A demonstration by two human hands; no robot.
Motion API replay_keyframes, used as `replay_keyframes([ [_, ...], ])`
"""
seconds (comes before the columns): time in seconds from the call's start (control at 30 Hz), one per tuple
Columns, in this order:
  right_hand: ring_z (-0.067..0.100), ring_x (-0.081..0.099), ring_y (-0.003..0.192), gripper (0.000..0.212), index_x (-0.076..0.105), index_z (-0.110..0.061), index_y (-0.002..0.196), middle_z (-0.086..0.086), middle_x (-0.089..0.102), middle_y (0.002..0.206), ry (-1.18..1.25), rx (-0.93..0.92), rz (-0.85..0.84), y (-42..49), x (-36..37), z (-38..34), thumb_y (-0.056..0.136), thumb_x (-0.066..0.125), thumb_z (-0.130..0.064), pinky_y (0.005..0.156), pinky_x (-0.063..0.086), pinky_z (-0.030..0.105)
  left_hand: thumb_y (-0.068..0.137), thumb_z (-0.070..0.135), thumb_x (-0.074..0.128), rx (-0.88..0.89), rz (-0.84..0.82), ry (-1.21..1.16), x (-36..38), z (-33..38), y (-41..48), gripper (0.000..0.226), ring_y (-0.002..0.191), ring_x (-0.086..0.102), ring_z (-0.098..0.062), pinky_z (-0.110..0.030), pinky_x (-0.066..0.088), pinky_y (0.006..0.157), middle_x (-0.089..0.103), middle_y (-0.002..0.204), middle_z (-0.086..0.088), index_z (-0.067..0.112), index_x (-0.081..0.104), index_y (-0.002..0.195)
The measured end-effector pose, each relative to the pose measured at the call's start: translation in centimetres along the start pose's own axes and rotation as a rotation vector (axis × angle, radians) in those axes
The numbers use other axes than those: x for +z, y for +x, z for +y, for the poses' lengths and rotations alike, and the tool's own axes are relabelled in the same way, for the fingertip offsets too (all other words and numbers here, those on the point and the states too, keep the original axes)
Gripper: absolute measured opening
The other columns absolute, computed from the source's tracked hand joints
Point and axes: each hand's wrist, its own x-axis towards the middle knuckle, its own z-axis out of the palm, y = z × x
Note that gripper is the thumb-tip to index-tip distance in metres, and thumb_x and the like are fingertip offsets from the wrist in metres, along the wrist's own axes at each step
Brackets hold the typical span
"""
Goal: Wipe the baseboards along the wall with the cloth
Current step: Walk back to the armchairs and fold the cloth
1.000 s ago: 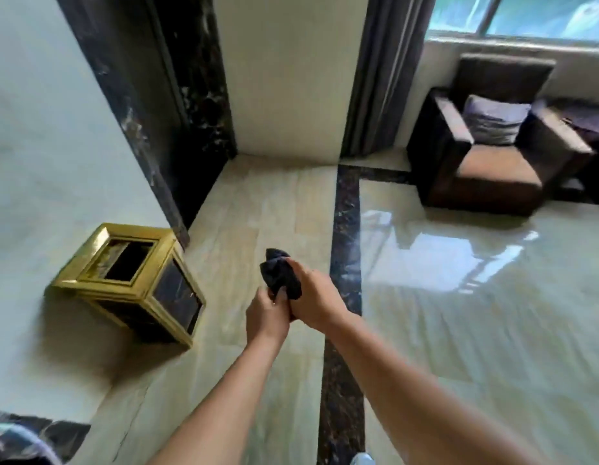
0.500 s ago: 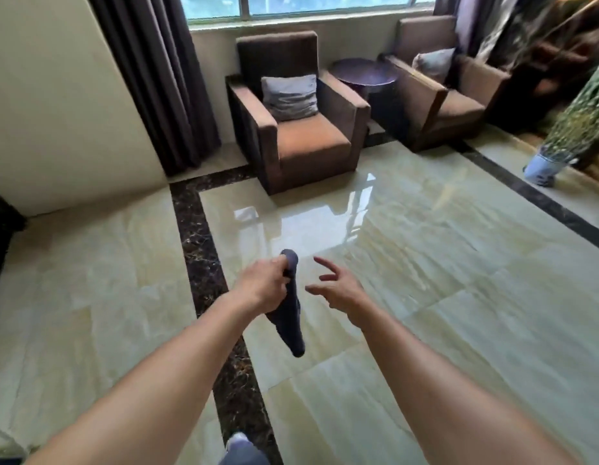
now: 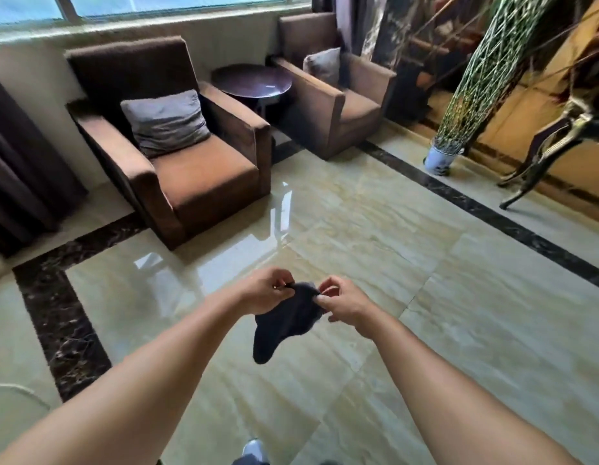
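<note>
A dark cloth [image 3: 288,320] hangs in front of me above the glossy marble floor. My left hand [image 3: 263,292] pinches its upper left edge. My right hand [image 3: 341,302] pinches the upper right edge, so the cloth is held between both hands and droops down to the left. The wall under the window [image 3: 40,72] runs along the back behind the armchairs; its base is mostly hidden by furniture and curtain. A wood-toned wall [image 3: 526,115] stands at the right.
Two brown armchairs [image 3: 177,152] [image 3: 335,95] with grey cushions flank a round dark side table [image 3: 251,80]. A dark curtain [image 3: 20,169] hangs at left. A potted plant [image 3: 442,156] and a curved table leg [image 3: 539,156] stand at right. Dark marble strips [image 3: 60,317] border the floor.
The view has swung right, from the corner with the gold bin to the armchairs. My right hand, open half a second ago, now pinches the cloth again alongside the left.
</note>
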Motion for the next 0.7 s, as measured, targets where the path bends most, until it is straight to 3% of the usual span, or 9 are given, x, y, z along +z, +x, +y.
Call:
replay_keyframes([
  [0.07, 0.02, 0.06, 0.09, 0.041, 0.052, -0.028, 0.117, 0.007, 0.058, 0.105, -0.025, -0.019, 0.052, 3.9, -3.0, -1.8, 0.081, 0.07, -0.017, 0.074, 0.049, 0.03, 0.094, 0.022, 0.055, 0.051, -0.043, -0.001, -2.1, 0.7, 5.8, 0.012, 0.083, 0.054, -0.018, -0.02, 0.037, 0.059, 0.061, 0.093, 0.002, 0.02, 0.065, 0.101],
  [0.13, 0.021, 0.049, 0.113, 0.062, 0.052, -0.045, 0.13, 0.004, 0.046, 0.122, -0.217, -0.061, 0.083, 8.0, -6.1, -3.0, 0.076, 0.074, -0.025, 0.094, 0.045, 0.031, 0.094, 0.019, 0.054, 0.118, -0.106, 0.043, -4.0, 1.7, 11.4, 0.01, 0.081, 0.052, -0.018, -0.012, 0.033, 0.055, 0.058, 0.088, 0.003, 0.019, 0.063, 0.098],
  [0.23, 0.022, 0.038, 0.121, 0.032, 0.067, -0.042, 0.105, 0.002, 0.047, 0.126, -0.389, -0.091, 0.083, 16.7, -11.6, -5.0, 0.076, 0.075, -0.031, 0.106, 0.033, 0.033, 0.095, 0.023, 0.054, 0.168, -0.142, 0.113, -7.4, 2.4, 21.9, 0.012, 0.081, 0.051, -0.017, -0.015, 0.034, 0.057, 0.056, 0.089, 0.005, 0.021, 0.064, 0.102],
  [0.3, 0.027, 0.049, 0.115, 0.013, 0.065, -0.033, 0.085, 0.005, 0.059, 0.115, -0.386, -0.09, 0.062, 23.6, -15.6, -6.3, 0.076, 0.075, -0.031, 0.1, 0.041, 0.039, 0.095, 0.028, 0.054, 0.181, -0.134, 0.174, -9.8, 2.6, 29.6, 0.016, 0.084, 0.053, -0.018, -0.024, 0.036, 0.063, 0.057, 0.094, 0.004, 0.022, 0.064, 0.106],
  [0.37, 0.025, 0.059, 0.095, 0.015, 0.064, -0.018, 0.081, 0.005, 0.064, 0.094, -0.281, -0.082, 0.017, 30.7, -19.7, -7.8, 0.076, 0.076, -0.025, 0.083, 0.047, 0.04, 0.096, 0.028, 0.054, 0.159, -0.125, 0.176, -12.2, 2.4, 37.1, 0.015, 0.083, 0.053, -0.018, -0.022, 0.035, 0.059, 0.057, 0.095, 0.004, 0.023, 0.064, 0.106],
  [0.43, 0.019, 0.058, 0.073, 0.018, 0.06, -0.013, 0.077, 0.003, 0.061, 0.077, -0.233, -0.097, -0.008, 36.6, -22.8, -10.0, 0.075, 0.077, -0.021, 0.068, 0.045, 0.034, 0.096, 0.026, 0.054, 0.134, -0.108, 0.162, -14.6, 2.3, 42.6, 0.014, 0.082, 0.052, -0.018, -0.018, 0.033, 0.056, 0.058, 0.094, 0.004, 0.021, 0.064, 0.104],
  [0.53, 0.01, 0.054, 0.052, 0.024, 0.054, -0.012, 0.074, 0.004, 0.054, 0.066, -0.144, -0.112, -0.059, 45.1, -27.3, -14.1, 0.077, 0.078, -0.012, 0.051, 0.044, 0.023, 0.095, 0.027, 0.058, 0.073, -0.033, 0.112, -18.9, 2.1, 50.4, 0.014, 0.085, 0.059, -0.023, -0.025, 0.039, 0.065, 0.064, 0.093, -0.001, 0.017, 0.066, 0.101],
  [0.6, 0.013, 0.049, 0.05, 0.026, 0.052, -0.014, 0.071, 0.003, 0.049, 0.06, -0.051, -0.101, -0.045, 50.4, -29.9, -17.2, 0.078, 0.077, -0.009, 0.046, 0.04, 0.024, 0.091, 0.034, 0.066, 0.022, 0.045, -0.018, -21.8, 1.9, 54.6, 0.014, 0.073, 0.059, -0.017, -0.024, 0.041, 0.06, 0.065, 0.082, 0.002, 0.02, 0.067, 0.092],
  [0.7, 0.016, 0.051, 0.057, 0.023, 0.054, -0.016, 0.072, 0.002, 0.054, 0.061, 0.029, -0.098, 0.014, 58.1, -32.8, -21.1, 0.081, 0.075, -0.008, 0.051, 0.04, 0.025, 0.072, 0.033, 0.083, -0.024, 0.079, -0.164, -25.4, 1.6, 61.0, 0.022, 0.059, 0.052, -0.007, -0.023, 0.042, 0.056, 0.061, 0.07, 0.009, 0.027, 0.063, 0.078],
])
